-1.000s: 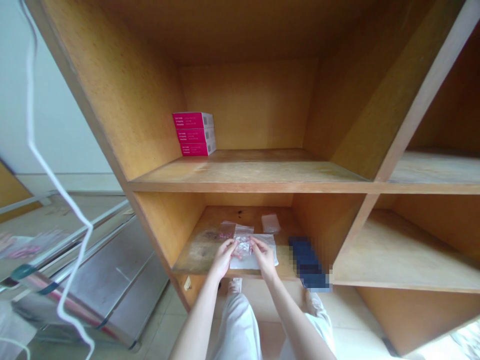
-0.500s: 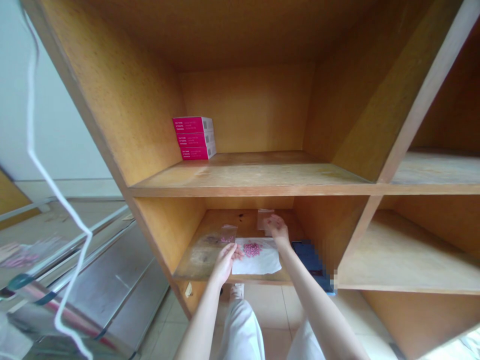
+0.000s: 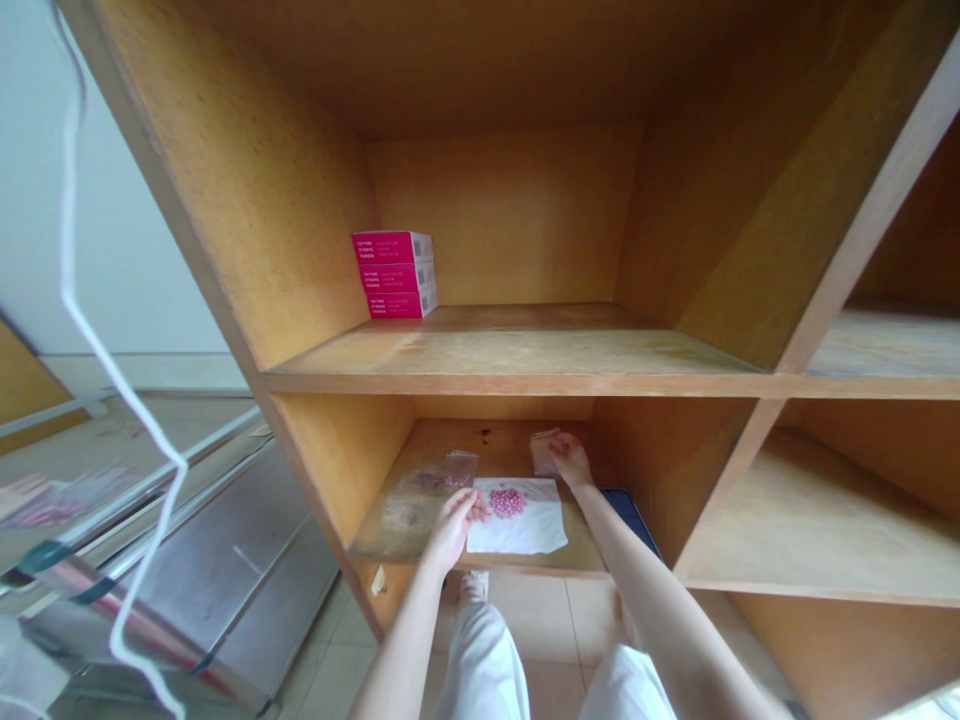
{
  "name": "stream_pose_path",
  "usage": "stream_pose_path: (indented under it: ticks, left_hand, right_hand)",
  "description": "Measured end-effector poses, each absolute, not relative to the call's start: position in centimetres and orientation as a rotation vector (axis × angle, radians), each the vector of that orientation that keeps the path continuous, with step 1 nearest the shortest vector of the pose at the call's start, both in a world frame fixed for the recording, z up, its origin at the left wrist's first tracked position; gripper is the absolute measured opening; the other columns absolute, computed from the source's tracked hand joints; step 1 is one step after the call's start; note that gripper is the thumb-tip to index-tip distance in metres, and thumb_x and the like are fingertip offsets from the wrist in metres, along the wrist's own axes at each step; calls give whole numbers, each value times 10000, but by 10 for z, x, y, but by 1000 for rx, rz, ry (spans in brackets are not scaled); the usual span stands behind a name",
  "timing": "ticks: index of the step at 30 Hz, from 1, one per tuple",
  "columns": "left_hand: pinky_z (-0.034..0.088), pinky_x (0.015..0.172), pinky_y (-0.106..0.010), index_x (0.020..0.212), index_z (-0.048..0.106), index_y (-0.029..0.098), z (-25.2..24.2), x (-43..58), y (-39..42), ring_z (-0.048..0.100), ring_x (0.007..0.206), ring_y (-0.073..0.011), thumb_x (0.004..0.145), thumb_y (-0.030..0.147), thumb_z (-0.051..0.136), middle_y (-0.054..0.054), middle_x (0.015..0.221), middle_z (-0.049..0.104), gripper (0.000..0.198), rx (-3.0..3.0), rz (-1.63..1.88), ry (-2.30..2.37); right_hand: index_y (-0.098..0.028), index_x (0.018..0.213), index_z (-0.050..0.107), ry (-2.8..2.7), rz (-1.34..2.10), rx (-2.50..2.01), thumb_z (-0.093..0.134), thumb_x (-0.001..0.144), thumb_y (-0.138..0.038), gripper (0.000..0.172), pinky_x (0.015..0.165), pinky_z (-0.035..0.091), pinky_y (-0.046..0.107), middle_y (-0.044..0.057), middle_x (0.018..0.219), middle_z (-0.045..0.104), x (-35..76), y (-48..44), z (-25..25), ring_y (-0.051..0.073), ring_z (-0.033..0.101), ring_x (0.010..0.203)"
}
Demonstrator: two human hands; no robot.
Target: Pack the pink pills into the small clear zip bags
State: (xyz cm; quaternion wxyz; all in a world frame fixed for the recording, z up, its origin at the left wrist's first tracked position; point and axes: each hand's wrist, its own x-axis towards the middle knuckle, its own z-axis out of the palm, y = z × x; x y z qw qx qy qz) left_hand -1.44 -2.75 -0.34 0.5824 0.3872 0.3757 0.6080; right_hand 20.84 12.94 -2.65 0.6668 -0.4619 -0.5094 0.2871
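Pink round pellets (image 3: 508, 502) lie in a tight, glossy heap on a crisp white paper sheet (image 3: 521, 532), near its top edge; the sheet sits flat on the scuffed, stained lower shelf board (image 3: 401, 505) of a wooden cabinet (image 3: 300, 230), towards the front of the compartment. The head camera looks down into this orange-brown, grainy compartment. Just behind the sheet's left corner stands a small clear plastic bag (image 3: 460, 468), thin and shiny, with a few pink pellets inside. The left hand (image 3: 452, 530) is half open, its curled fingers (image 3: 474, 507) at the sheet's left edge, with nothing visibly held. The right hand (image 3: 571, 460) reaches to the back of the compartment, its fingers (image 3: 559, 442) on a second clear bag (image 3: 544, 453), but whether they pinch it cannot be told. A dark blue flat object (image 3: 628, 522) leans just right of the sheet, at the shelf's front edge. On the shelf above, three stacked pink-and-white cardboard boxes (image 3: 394, 275) sit against the left wall. A white cord (image 3: 71, 250) hangs at left, before grey metal shelving (image 3: 225, 540), and pale trousers (image 3: 484, 665) show below over a tiled floor (image 3: 337, 650).
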Motion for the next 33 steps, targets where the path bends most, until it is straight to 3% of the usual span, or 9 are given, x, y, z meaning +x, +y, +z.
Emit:
stream_pose_path:
  ticks: [14,22,25,29,33]
  left_hand:
    - [420,588,-238,783,583,131,-5,-15,-27,566,592,-121,688,345,617,-35,660,614,236,917,1419,872]
    - [419,583,-232,776,593,129,-4,-15,-26,567,585,-118,693,311,617,-30,644,620,201,879,1430,836]
    - [421,586,-232,789,593,127,-7,-16,-25,570,593,-119,709,295,604,-33,649,622,187,879,1432,820]
    - [421,586,-230,801,590,118,-8,-16,-25,572,591,-117,712,288,603,-38,652,623,192,885,1431,819]
    - [424,591,-230,809,586,109,-9,-16,-25,573,596,-116,720,280,598,-46,659,625,193,891,1439,819]
  right_hand:
    - [-200,698,583,-1334,438,-1175,649,545,-260,177,765,393,384,52,717,621,213,118,-24,224,549,734]
    - [-165,837,589,-1347,288,-1202,603,621,-316,263,878,335,440,101,919,605,206,109,-5,251,515,935]
    - [-160,926,564,-1241,311,-1105,559,673,-338,310,897,330,432,103,1018,569,193,93,13,230,491,994]
    - [-166,1011,511,-1148,489,-940,483,753,-326,305,859,380,376,86,1003,569,171,56,30,189,527,945]
    - [-159,932,529,-1081,576,-966,481,763,-324,241,822,402,355,90,951,578,155,20,22,192,539,898]
